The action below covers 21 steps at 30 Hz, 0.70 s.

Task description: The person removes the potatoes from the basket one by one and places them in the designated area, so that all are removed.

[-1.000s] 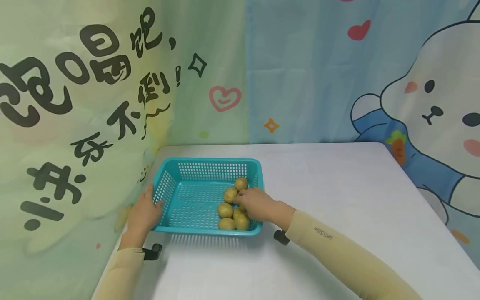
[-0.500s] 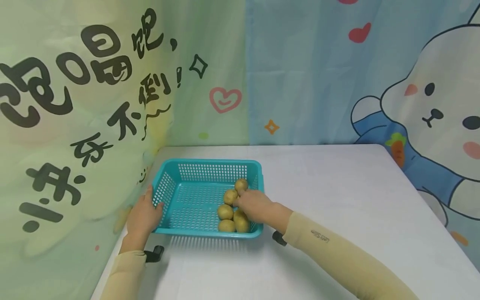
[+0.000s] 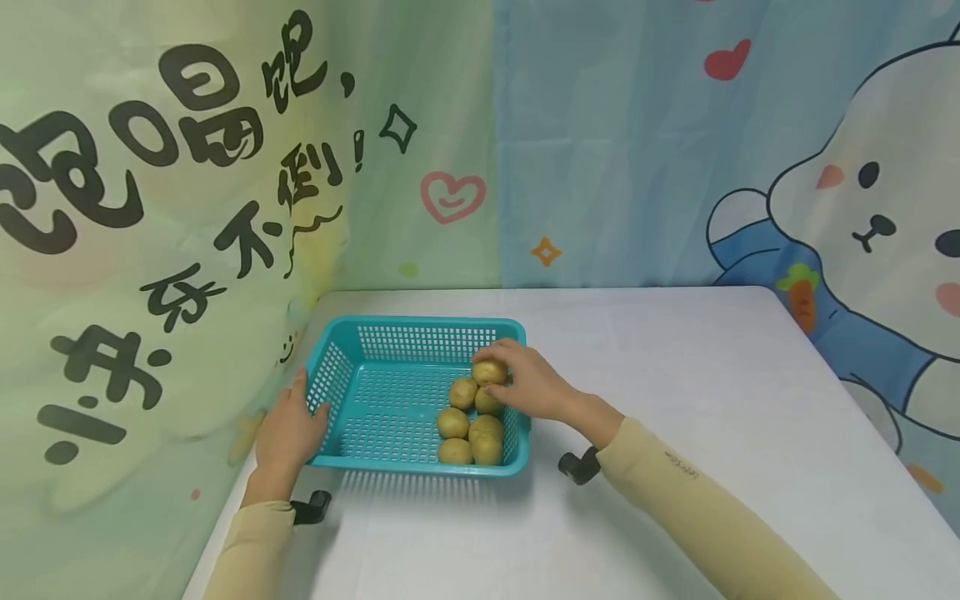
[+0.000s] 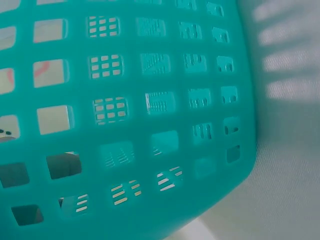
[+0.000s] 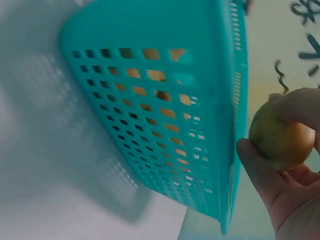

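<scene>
A teal perforated basket sits at the left of the white table and holds several small potatoes along its right side. My right hand grips one potato just above the basket's right rim; the right wrist view shows that potato between thumb and fingers beside the basket wall. My left hand holds the basket's near left corner, thumb over the rim. The left wrist view is filled by the basket's wall; the hand itself is out of its sight.
Printed cloth backdrops stand close behind and left of the basket. The white table stretches to the right. Black wrist camera mounts sit on both forearms.
My right hand has risen from among the potatoes with one gripped in its fingers, moving toward the basket's far right rim. The left hand has stayed on the corner.
</scene>
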### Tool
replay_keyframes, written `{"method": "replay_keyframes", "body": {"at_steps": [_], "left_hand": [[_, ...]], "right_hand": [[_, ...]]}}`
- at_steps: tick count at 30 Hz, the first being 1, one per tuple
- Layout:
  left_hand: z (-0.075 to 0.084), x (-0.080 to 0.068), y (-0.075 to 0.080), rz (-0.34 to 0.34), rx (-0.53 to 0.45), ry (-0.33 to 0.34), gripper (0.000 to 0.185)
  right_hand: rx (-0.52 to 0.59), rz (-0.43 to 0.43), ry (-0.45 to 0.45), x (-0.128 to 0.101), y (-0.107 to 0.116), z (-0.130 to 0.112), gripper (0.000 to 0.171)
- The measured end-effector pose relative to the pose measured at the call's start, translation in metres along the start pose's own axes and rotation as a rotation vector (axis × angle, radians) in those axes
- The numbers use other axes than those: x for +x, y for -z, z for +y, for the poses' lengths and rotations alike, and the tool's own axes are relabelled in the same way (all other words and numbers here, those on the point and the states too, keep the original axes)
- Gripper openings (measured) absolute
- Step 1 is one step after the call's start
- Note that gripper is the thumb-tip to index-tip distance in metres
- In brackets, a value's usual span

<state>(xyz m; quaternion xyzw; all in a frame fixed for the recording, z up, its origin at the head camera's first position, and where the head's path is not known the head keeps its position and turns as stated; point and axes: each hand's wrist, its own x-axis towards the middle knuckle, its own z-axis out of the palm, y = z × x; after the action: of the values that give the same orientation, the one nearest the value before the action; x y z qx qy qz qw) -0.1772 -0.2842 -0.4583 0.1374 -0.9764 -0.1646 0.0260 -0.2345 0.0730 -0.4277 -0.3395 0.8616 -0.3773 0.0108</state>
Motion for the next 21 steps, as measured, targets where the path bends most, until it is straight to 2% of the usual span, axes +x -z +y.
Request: {"method": "replay_keyframes", "body": {"at_steps": [4,12,21], "left_hand": [[0.000,0.000,-0.001,0.005,0.002,0.007,0.071],[0.002,-0.001,-0.001,0.018,-0.001,0.020,0.072],[-0.001,-0.001,0.000,0.043,-0.020,0.014,0.065]], "right_hand": [[0.143,0.092,-0.025,0.000,0.008,0.011,0.042],[0.356,0.221,-0.207,-0.005,0.021,0.037,0.047],[0.498,0.337,-0.331,-0.014,0.027,0.067,0.052]]}}
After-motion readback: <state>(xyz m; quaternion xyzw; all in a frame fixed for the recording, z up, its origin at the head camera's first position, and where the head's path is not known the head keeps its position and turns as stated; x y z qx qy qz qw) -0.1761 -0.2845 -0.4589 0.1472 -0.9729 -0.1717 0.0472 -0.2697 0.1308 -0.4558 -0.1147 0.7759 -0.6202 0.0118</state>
